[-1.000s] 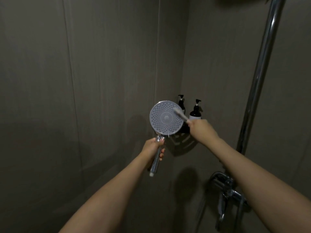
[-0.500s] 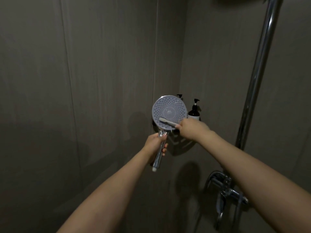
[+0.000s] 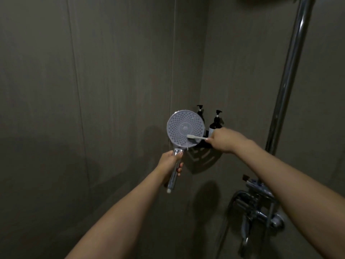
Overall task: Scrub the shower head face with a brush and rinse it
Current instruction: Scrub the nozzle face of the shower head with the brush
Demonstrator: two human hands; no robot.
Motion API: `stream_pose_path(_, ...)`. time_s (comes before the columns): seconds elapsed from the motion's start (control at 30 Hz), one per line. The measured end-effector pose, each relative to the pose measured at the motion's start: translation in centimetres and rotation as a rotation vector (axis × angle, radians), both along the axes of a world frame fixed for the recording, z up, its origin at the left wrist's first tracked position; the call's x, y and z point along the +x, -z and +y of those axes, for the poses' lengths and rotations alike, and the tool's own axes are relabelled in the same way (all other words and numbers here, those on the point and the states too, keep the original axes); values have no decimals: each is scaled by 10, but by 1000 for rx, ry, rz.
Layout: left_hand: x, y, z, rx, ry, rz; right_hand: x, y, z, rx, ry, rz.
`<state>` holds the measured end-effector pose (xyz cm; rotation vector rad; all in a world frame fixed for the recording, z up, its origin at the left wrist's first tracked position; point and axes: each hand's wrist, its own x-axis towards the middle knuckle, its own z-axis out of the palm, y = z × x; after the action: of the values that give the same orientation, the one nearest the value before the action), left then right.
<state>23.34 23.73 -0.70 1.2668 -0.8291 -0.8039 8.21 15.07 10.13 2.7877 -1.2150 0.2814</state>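
A round hand shower head (image 3: pixel 183 126) with a pale, dotted face is turned toward me in the middle of the view. My left hand (image 3: pixel 170 161) grips its chrome handle just below the head. My right hand (image 3: pixel 223 140) holds a small white brush (image 3: pixel 196 137), shaped like a toothbrush, by its handle. The brush lies nearly level, with its bristle end on the lower right part of the face.
A dark corner shelf (image 3: pixel 203 156) behind the shower head carries two dark pump bottles (image 3: pixel 215 124). A chrome riser pipe (image 3: pixel 291 71) runs up the right wall, with the mixer tap (image 3: pixel 259 208) below it. Grey tiled walls surround everything.
The brush went from the upper right of the face, pointing up-left, to the lower part, lying level. The shower head tilted and shifted slightly during the strokes.
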Motion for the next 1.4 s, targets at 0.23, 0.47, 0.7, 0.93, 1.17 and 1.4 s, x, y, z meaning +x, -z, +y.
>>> stream_pose_path(0.23,1,-1,-2,4,-3,-55,5,9,2,-72,-5,105)
stream_pose_path(0.47,2,-1,-3,0,-5,-71,21,13,7,-92,-45,101)
stream_pose_path(0.7,2,3,-3,15,-16,-57,31,16,6,-165,-48,113)
stream_pose_path(0.93,5,4,0,15,-19,-74,17,17,-1,-190,-24,163)
stream_pose_path(1.17,8,0,0,-3,24,-60,7,16,-8,-191,80,-319)
stream_pose_path(1.4,5,1,1,-6,39,-44,12,9,-4,-1,23,-362)
